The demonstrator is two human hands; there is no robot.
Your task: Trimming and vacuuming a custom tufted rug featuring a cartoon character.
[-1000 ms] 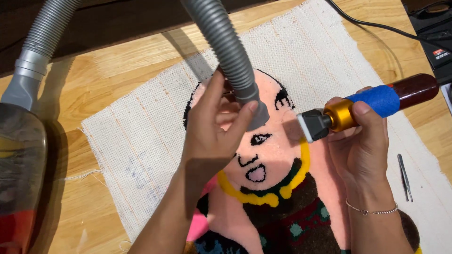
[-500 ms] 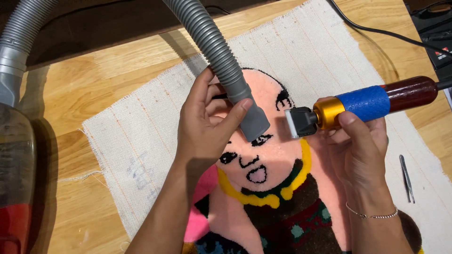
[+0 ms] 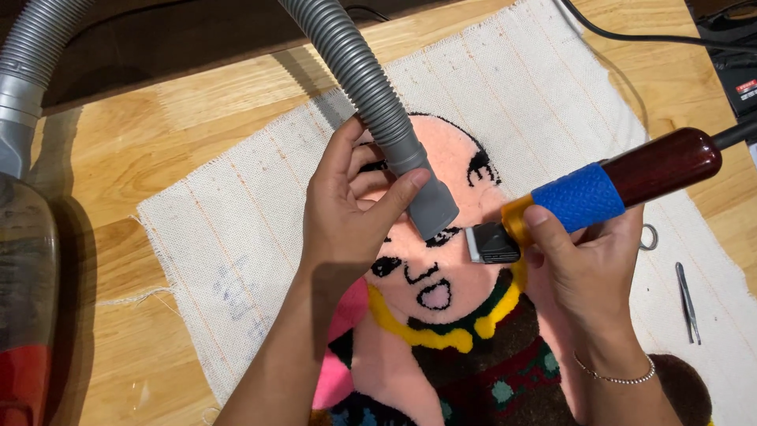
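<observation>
The head view looked down on a tufted rug (image 3: pixel 473 315) that showed a cartoon figure with a pink face, lying on its cream backing cloth (image 3: pixel 260 237) on the wooden tabletop (image 3: pixel 118 142). The left hand (image 3: pixel 347 213) was closed around the grey vacuum hose (image 3: pixel 371 87) close to its nozzle (image 3: pixel 434 207), and the nozzle mouth stood just above the face of the figure, beside one black eye. The right hand (image 3: pixel 576 268) gripped the electric trimmer (image 3: pixel 599 189) at its blue grip, with the dark red body pointing away from the rug face and the black cutting head (image 3: pixel 490 243) turned down.

Compared with half a second earlier, the cutting head had come lower and nearer to the nozzle; it now lay at the cheek of the face, just beside the nozzle, where before it was held higher and more apart. The nozzle had hardly moved. It seemed that the trimming of the pile at the face was now in progress, with the suction waiting close by for the cut fibres.

On the cloth beyond the trimmer, on the side away from the face, lay metal tweezers (image 3: pixel 688 302). The vacuum cleaner body (image 3: pixel 24 276) stood far from the face, at the edge of the tabletop.
</observation>
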